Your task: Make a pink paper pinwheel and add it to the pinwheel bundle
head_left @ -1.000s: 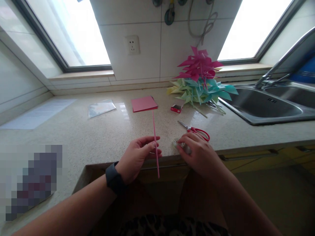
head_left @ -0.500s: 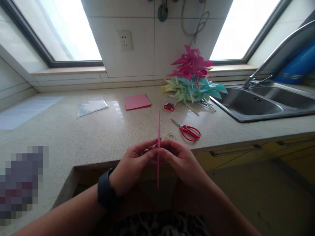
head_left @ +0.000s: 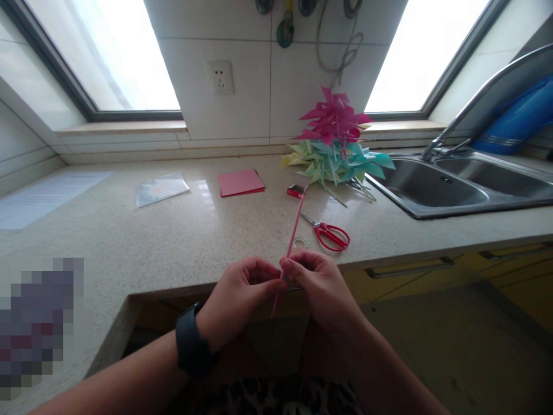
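Head view: both hands meet at the counter's front edge, pinching one thin pink stick (head_left: 292, 230) between their fingertips. The left hand (head_left: 235, 297), with a dark watch (head_left: 190, 346) on its wrist, is curled closed, thumb and forefinger on the stick from the left. The right hand (head_left: 322, 288) is closed on it from the right, fingertips touching those of the left. The stick tilts, its upper end leaning away and to the right over the counter (head_left: 173, 230), its lower end poking out below the hands, past the counter edge.

Just beyond the hands, near the stick, lies a small clear tape roll (head_left: 299, 242). Beside that, to the right, are red scissors (head_left: 329, 233), lying flat with blades pointing left and away. Further back sits a small red box (head_left: 296, 191), near the stick's upper tip. Behind it is a pile of paper pinwheels (head_left: 334, 144), pink ones on top of teal and pale green ones, against the tiled wall. Left of the box lies a stack of pink paper (head_left: 240, 182), and further left a clear plastic bag (head_left: 161, 188). A white printed sheet (head_left: 43, 196) lies at the far left. A steel sink (head_left: 440, 184) with a tap (head_left: 470, 104) fills the right side. An outlet (head_left: 220, 77) is on the wall between two windows.
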A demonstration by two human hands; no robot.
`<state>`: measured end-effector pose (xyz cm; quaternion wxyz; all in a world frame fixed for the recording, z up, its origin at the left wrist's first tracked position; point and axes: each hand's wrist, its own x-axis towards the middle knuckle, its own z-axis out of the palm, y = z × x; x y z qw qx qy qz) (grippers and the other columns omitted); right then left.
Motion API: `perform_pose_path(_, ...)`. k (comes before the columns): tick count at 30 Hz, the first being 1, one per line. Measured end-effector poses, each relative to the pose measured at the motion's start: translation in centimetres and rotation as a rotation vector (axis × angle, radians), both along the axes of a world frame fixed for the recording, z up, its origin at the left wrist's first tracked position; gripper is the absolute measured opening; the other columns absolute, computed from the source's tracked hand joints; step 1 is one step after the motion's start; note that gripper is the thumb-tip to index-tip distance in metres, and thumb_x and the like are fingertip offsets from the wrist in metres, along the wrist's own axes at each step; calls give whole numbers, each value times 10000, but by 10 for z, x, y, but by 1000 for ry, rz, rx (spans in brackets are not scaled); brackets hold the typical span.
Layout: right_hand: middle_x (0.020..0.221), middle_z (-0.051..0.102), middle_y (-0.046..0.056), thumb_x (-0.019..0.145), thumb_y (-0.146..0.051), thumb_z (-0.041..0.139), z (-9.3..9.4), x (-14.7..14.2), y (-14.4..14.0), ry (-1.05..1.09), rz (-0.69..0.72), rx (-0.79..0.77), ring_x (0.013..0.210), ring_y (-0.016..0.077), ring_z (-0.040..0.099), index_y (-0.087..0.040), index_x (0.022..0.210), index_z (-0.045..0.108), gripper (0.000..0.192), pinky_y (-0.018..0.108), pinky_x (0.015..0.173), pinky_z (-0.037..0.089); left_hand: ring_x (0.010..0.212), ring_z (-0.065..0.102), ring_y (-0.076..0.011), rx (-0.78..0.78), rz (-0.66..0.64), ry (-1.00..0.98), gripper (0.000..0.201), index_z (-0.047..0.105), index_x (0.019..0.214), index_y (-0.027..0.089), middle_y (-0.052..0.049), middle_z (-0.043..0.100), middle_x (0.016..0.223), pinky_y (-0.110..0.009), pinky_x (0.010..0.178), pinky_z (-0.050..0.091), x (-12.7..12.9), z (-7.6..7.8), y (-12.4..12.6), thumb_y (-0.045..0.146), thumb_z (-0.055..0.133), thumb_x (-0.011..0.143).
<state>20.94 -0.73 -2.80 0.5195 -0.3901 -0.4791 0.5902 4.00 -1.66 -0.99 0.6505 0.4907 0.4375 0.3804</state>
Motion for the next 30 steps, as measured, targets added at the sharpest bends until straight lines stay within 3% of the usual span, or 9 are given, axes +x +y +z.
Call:
perform_pose_path(11, 647, 594, -31, 833, -364, 769, 6, 1, 0, 72, 99, -6, 615, 90, 499, -178, 713, 692, 235, 235, 602, 399, 676, 649, -124, -32, -81, -77, 228, 746, 851, 131, -39, 739, 743, -244, 673, 483, -1, 2, -1, 338, 809, 781)
perform_pose_path(21, 707, 633, -14, 867, -340, 748, 15, 4, -2, 160, 223, 7, 649, 71, 541, -179, 793, 722, 178, 188, 600, 411, 650, 699, -117, -243, -161, -414, 175, 734, 842, 125, -41, 731, 769, -236, 657, 569, 0, 0, -7, 264, 823, 783)
perform_pose_path(30, 712, 614, -9, 906, -319, 704, 16, 2, -4, 256, 325, -37, 598, 69, 532, -177, 837, 698, 158, 181, 551, 418, 672, 721, -117, -274, -251, -586, 74, 733, 880, 117, -51, 735, 807, -243, 681, 611, 0, 0, -10, 189, 743, 865)
